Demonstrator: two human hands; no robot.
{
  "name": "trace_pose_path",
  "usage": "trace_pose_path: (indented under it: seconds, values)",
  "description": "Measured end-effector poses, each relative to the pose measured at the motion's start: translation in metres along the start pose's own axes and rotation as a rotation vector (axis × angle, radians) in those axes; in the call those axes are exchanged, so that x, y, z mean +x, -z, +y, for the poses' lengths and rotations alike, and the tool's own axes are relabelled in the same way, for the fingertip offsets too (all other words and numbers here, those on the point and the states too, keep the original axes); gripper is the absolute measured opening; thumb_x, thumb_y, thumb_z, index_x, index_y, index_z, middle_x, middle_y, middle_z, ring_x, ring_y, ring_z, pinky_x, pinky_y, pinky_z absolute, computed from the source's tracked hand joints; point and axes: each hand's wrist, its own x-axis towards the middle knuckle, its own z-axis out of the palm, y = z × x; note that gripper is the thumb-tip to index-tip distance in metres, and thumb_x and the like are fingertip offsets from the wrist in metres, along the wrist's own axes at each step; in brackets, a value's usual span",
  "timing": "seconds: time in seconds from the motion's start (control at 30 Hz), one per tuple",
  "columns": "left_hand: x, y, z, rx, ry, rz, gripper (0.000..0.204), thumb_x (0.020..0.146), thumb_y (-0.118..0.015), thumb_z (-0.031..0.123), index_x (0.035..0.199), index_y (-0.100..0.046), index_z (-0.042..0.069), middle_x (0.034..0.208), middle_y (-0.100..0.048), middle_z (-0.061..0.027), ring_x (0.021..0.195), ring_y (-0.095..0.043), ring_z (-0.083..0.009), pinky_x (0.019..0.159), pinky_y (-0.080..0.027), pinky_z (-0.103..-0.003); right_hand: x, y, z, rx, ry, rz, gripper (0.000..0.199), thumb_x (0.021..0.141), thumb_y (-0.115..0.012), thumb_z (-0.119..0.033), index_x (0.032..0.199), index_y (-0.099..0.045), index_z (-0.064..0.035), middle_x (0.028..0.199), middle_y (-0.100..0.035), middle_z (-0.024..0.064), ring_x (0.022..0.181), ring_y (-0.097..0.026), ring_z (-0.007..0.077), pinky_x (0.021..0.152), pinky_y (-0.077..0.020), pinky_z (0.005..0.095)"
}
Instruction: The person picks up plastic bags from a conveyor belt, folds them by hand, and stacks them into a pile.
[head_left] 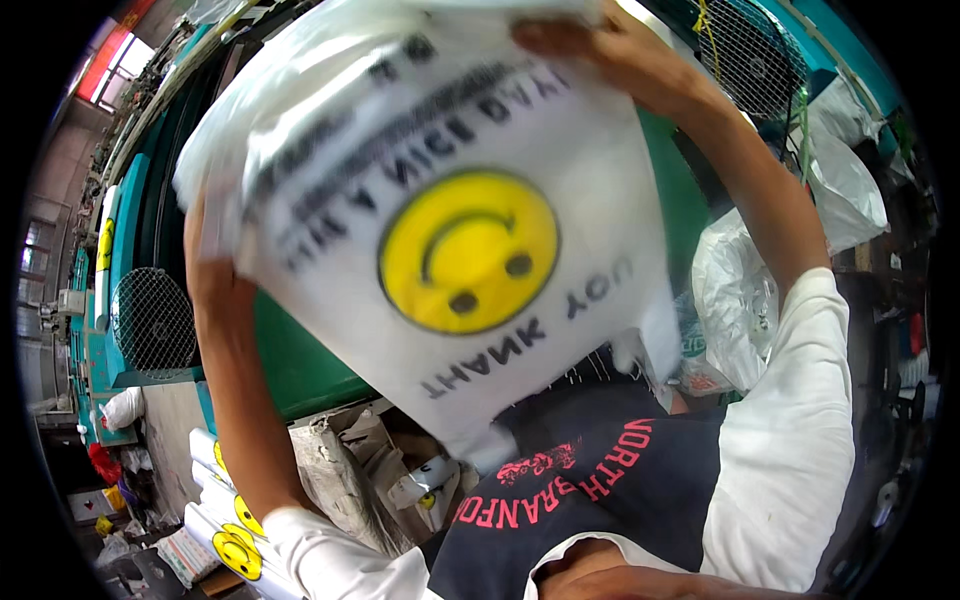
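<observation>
In the head view, you hold a white plastic bag (440,200) up close to the camera with both hands, so it fills most of the picture. It bears a yellow smiley face (468,250) and dark print, all seen upside down.

Your left hand (205,235) grips the bag's left edge. The fingers are tucked behind the plastic, so you cannot tell from here how they sit, only that they are closed on the bag. Your right hand (575,35) is at the top edge, fingers curled over and pinching the plastic there. Both forearms run up from white sleeves (800,420) at the lower edge, and a dark shirt with red print (600,470) shows below the bag.

Behind the bag stands a green machine (300,360), its body running across the middle. A round wire-mesh guard (152,322) sits to the left, and another (755,55) at upper right. Below left, rolls of white film with yellow smileys (235,535) lie side by side. To the right, filled white sacks (740,300) are heaped near your right arm. The bag's lower corner hangs just above your chest.
</observation>
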Motion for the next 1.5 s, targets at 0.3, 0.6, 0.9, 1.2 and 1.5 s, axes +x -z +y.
trace_pose_path:
  seconds: [0.3, 0.6, 0.9, 1.2, 1.5]
  values:
    - [-0.073, 0.01, -0.208, 0.081, 0.813, 0.012, 0.071, 0.091, -0.05, 0.049, 0.138, -0.03, -0.001, 0.127, -0.051, -0.0152, 0.11, -0.053, -0.0233, 0.095, -0.042, -0.035, -0.099, -0.105, 0.202, 0.421, -0.715, -0.169, 0.079, 0.084, -0.062, -0.046, 0.14, -0.028, -0.0018, 0.133, -0.046, 0.0131, 0.121, -0.046, 0.023, 0.098, -0.0407, 0.0396]
    - [-0.127, -0.042, -0.186, 1.28, 0.159, -0.192, 0.071, 0.072, -0.068, 0.016, 0.135, -0.038, 0.005, 0.111, -0.047, -0.024, 0.092, -0.057, -0.0412, 0.078, -0.05, -0.044, -0.125, -0.125, 0.17, 0.531, -0.554, -0.031, 0.073, 0.075, -0.071, -0.013, 0.134, -0.031, 0.0026, 0.125, -0.048, 0.0143, 0.114, -0.048, 0.0204, 0.095, -0.0417, 0.0317]
    - [-0.129, -0.056, -0.18, 1.552, 0.101, -0.216, 0.046, 0.072, -0.066, 0.023, 0.11, -0.054, -0.001, 0.101, -0.053, -0.0247, 0.092, -0.058, -0.0386, 0.072, -0.051, -0.045, -0.147, -0.123, 0.15, 0.284, -0.512, -0.064, 0.075, 0.073, -0.073, -0.019, 0.133, -0.033, 0.003, 0.122, -0.051, 0.0157, 0.111, -0.051, 0.0209, 0.093, -0.0433, 0.0327]
    - [-0.134, -0.081, -0.146, 1.689, 0.0, -0.333, 0.027, 0.075, -0.059, 0.025, 0.089, -0.063, 0.002, 0.089, -0.057, -0.0191, 0.078, -0.06, -0.0362, 0.066, -0.051, -0.046, -0.16, -0.133, 0.157, -0.761, -0.337, 0.1, 0.076, 0.068, -0.073, -0.045, 0.129, -0.042, -0.0105, 0.123, -0.05, 0.0172, 0.108, -0.051, 0.0322, 0.083, -0.0472, 0.0438]
    - [-0.096, -0.107, -0.098, 1.703, -0.076, -0.347, 0.022, 0.075, -0.059, 0.023, 0.087, -0.069, 0.008, 0.09, -0.063, -0.0085, 0.082, -0.062, -0.0285, 0.069, -0.05, -0.041, -0.14, -0.119, 0.168, -0.569, -0.374, 0.097, 0.037, 0.07, -0.064, -0.036, 0.092, -0.06, -0.0068, 0.096, -0.062, 0.0137, 0.085, -0.06, 0.0293, 0.073, -0.0478, 0.0399]
